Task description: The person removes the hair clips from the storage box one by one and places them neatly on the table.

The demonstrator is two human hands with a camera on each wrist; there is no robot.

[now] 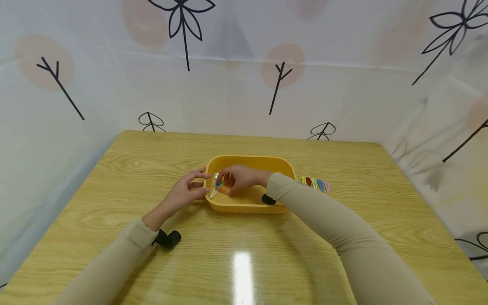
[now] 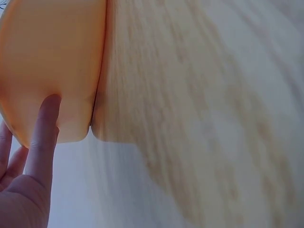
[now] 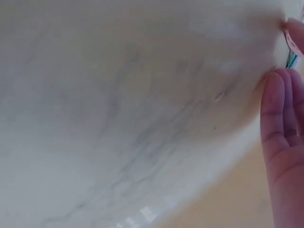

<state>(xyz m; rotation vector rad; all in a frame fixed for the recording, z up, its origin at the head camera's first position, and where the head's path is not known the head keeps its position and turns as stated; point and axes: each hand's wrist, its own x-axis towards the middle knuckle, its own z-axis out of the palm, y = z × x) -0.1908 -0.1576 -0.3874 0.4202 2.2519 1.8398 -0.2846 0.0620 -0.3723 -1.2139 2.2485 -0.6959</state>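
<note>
Your left hand (image 1: 184,192) rests its spread fingers against the left end of the yellow tray (image 1: 248,208) on the counter (image 1: 202,262). Your right hand (image 1: 244,177) is inside, fingers bent at the loose hair clips (image 1: 213,193) near that end; whether they pinch one, I cannot tell. Right of the tray, coloured clips (image 1: 320,185) form a row.

A white patterned backdrop (image 1: 228,93) hung beyond the wood-grained bench (image 1: 126,186).
Pink circles (image 1: 144,21) dotted it; light (image 1: 243,277) glared near.
</note>
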